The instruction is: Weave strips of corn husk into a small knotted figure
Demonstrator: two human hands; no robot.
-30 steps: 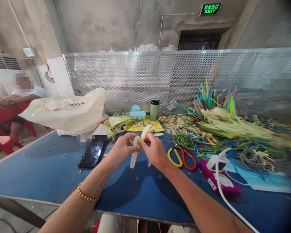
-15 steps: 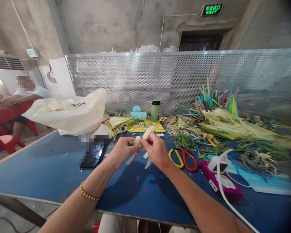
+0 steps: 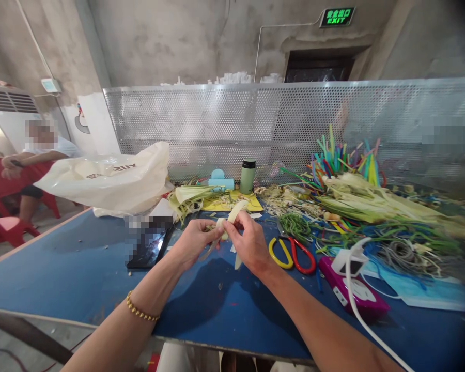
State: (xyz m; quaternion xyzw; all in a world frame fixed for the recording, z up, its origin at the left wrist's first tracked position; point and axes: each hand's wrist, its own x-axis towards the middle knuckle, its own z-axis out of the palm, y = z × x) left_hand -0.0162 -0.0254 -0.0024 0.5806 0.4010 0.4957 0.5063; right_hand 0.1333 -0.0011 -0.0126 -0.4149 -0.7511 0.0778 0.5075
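- Two hands are at work in front of us, close together above the blue surface (image 3: 81, 263).
- Our left hand (image 3: 201, 237) pinches the pale strip (image 3: 238, 208) by a small loop, thumb against fingers; our right hand (image 3: 248, 240) has its grip closed on the same pale material, right beside it.
- We see one broad curl standing above the right fingers; whether it is all a single length we cannot tell.
- Compared with a second ago, the end below our left hand no longer hangs straight down: it now slants beneath the palm, blurred and shadowed.
- Under our right hand, the other end hangs more upright than half a second ago.
- Our wrists have barely moved, and the scissors (image 3: 294, 253) lie as before, just right of our right hand, near the green coil (image 3: 295, 226).
- Off to our left, the seated person (image 3: 64, 147) has shifted their hands slightly.
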